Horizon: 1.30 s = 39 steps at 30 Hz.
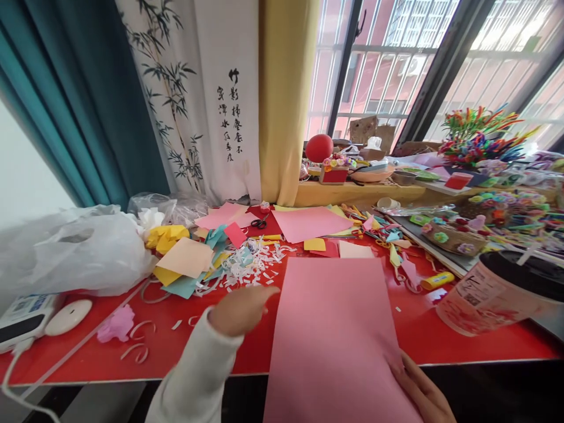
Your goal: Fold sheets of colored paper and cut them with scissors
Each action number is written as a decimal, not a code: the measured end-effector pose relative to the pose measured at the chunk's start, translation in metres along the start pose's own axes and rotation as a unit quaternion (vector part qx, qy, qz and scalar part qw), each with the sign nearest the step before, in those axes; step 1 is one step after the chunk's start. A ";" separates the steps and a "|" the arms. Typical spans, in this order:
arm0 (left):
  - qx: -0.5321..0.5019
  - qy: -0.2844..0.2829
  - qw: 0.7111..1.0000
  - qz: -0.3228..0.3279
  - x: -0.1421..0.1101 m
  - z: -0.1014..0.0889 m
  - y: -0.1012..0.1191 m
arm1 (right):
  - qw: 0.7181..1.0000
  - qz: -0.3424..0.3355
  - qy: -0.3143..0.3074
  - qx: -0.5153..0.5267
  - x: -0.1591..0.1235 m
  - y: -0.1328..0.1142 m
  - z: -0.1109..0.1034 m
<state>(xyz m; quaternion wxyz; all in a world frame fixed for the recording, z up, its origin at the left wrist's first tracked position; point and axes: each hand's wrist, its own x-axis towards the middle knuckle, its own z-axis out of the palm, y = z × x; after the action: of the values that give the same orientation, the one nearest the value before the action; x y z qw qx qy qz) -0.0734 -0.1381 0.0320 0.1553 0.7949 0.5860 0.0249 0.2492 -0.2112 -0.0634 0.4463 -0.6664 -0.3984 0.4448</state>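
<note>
A large pink sheet of paper (pixel 330 329) stands out in front of me, its lower part reaching past the table's front edge. My right hand (pixel 425 390) grips its lower right edge, with the thumb on the near face and the other fingers partly hidden behind. My left hand (pixel 243 309) hovers just left of the sheet, its index finger stretched toward the left edge and the thumb a little below. Nothing shows in that hand, and a narrow gap separates it from the paper. Beyond it lies a pile of white paper shreds (pixel 251 261).
Coloured paper squares (pixel 187 257), black scissors (pixel 259 223) and more pink paper (pixel 311 223) lie at the back of the red table (pixel 176 346). A drink cup (pixel 489 299) stands tilted-looking at right, near a yellow glue stick (pixel 437 281). A plastic bag (pixel 88 249) sits left.
</note>
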 end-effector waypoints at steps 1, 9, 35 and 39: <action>-0.026 0.030 0.997 0.059 -0.018 0.014 0.002 | 1.000 0.013 -0.009 0.013 0.001 -0.011 0.008; -0.123 0.060 0.980 0.147 -0.086 0.073 -0.029 | 0.955 -0.052 -0.281 0.077 0.009 -0.079 0.067; 0.021 0.021 0.999 0.018 0.028 0.032 -0.007 | 0.863 -0.442 0.053 -0.237 -0.048 0.016 0.052; 0.017 0.031 0.999 0.035 0.061 0.032 0.004 | 0.834 -0.466 0.089 -0.282 -0.048 0.017 0.055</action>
<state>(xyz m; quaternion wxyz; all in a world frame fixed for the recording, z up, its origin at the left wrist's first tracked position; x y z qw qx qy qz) -0.0433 -0.0886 -0.0063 0.1226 0.8162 0.5628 0.0448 0.1858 -0.2470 -0.0794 0.4269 -0.5353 -0.7287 -0.0093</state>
